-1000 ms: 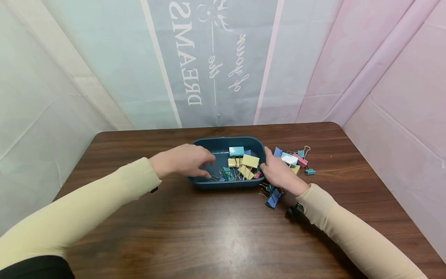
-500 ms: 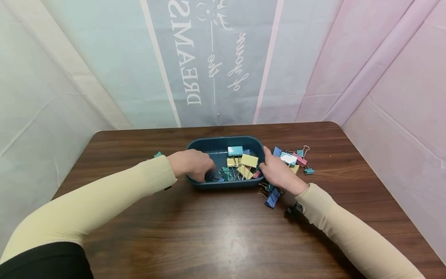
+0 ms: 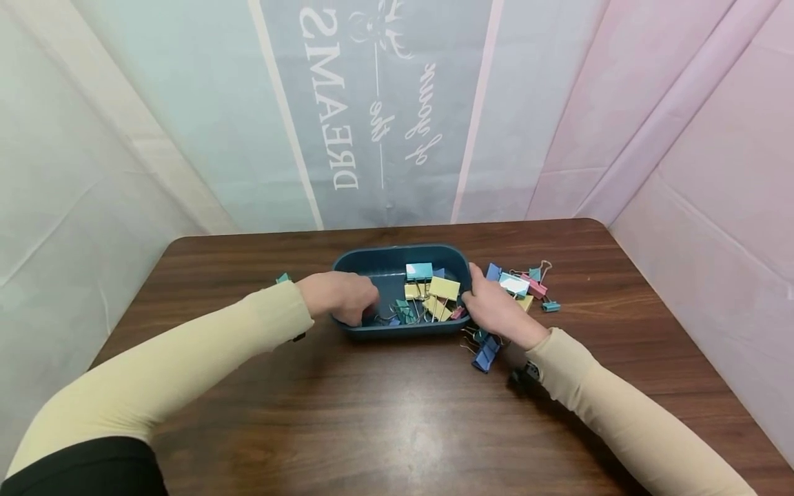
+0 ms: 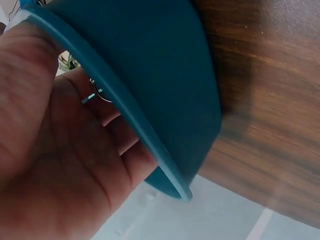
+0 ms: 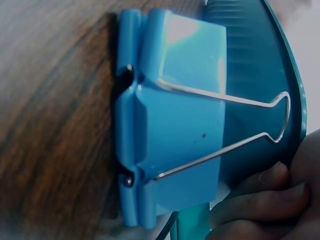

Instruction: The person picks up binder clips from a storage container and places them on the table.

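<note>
A dark teal plastic bin [image 3: 403, 333] holds several binder clips, among them a light-blue clip [image 3: 419, 271] and a yellow clip [image 3: 444, 288]. My left hand [image 3: 342, 296] reaches over the bin's left end, its fingers down inside. In the left wrist view, a silver clip handle [image 4: 101, 94] shows beside those fingers; whether they hold it is hidden. My right hand [image 3: 496, 308] grips the bin's right end, thumb at the rim. In the right wrist view, its fingers curl near the outer wall, with a large blue binder clip [image 5: 190, 130] in the foreground.
Right of the bin lies a loose heap with a pink clip [image 3: 535, 286] and a small teal clip [image 3: 550, 306]. A blue clip [image 3: 486, 354] lies below my right hand. Another teal clip [image 3: 282, 278] sits behind my left sleeve. Curtains border the wooden table [image 3: 384, 413].
My left hand has lowered into the bin's left end, then stayed nearly still. The bin has shifted slightly left. A teal clip now shows behind the left sleeve. The right hand keeps its grip.
</note>
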Available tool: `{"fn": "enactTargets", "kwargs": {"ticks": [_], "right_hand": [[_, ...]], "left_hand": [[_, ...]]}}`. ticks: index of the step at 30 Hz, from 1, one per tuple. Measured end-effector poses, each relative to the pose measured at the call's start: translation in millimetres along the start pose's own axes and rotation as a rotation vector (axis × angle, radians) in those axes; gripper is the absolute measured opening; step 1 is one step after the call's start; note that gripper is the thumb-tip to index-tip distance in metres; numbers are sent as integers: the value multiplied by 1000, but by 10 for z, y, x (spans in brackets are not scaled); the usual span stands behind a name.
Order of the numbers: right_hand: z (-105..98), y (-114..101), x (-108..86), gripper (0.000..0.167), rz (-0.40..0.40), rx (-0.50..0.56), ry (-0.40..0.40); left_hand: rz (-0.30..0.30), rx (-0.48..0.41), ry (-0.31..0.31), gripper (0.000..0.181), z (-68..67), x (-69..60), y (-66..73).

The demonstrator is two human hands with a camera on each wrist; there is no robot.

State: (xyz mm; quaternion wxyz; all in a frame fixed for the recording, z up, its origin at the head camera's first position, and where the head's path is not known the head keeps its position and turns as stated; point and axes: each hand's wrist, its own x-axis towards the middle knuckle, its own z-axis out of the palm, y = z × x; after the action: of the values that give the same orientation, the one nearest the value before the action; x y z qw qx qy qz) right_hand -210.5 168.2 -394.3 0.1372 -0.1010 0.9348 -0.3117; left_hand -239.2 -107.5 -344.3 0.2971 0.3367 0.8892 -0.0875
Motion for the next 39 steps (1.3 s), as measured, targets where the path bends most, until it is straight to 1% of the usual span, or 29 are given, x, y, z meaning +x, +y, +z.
{"fn": "enactTargets", "kwargs": {"ticks": [2, 4, 7, 10, 12, 16, 18, 20, 22, 26, 31, 35, 38, 39], "right_hand": [[7, 4, 5, 67, -1, -2, 0], [8, 6, 5, 67, -1, 0, 2], [3, 3, 2, 67, 2, 2, -1], [-2, 1, -2, 67, 1, -1, -3], [-1, 0, -3, 67, -3, -1, -2], [4, -3, -7, 66, -1, 0, 0], [4, 1, -11, 66, 3, -4, 4], [4, 6, -12, 66, 4, -5, 6], [2, 11, -10, 66, 4, -3, 5], [-1, 13, -2, 66, 0, 2, 2], [1, 19, -1, 66, 7, 7, 4], [11, 21, -2, 66, 2, 12, 6], [14, 10, -4, 66, -4, 12, 8], [12, 5, -5, 66, -3, 13, 8]], "left_hand": [[-1, -5, 28, 6, -7, -33, -18], [8, -19, 71, 2, -23, -79, -48], [48, -36, 153, 3, -69, -171, -103], [85, -23, 240, 5, -112, -282, -178], [98, -12, 290, 4, -137, -367, -237], [93, 5, 394, 5, -150, -534, -385], [82, -1, 446, 6, -136, -602, -469], [65, -18, 481, 7, -113, -667, -551], [44, -45, 497, 8, -80, -728, -632], [-8, -101, 488, 9, -16, -835, -804], [-54, -107, 482, 7, 99, -882, -1101], [-156, -134, 474, 3, 261, -879, -1344], [-248, -154, 468, 6, 404, -860, -1487], [-270, -161, 470, 7, 447, -853, -1523]]}}
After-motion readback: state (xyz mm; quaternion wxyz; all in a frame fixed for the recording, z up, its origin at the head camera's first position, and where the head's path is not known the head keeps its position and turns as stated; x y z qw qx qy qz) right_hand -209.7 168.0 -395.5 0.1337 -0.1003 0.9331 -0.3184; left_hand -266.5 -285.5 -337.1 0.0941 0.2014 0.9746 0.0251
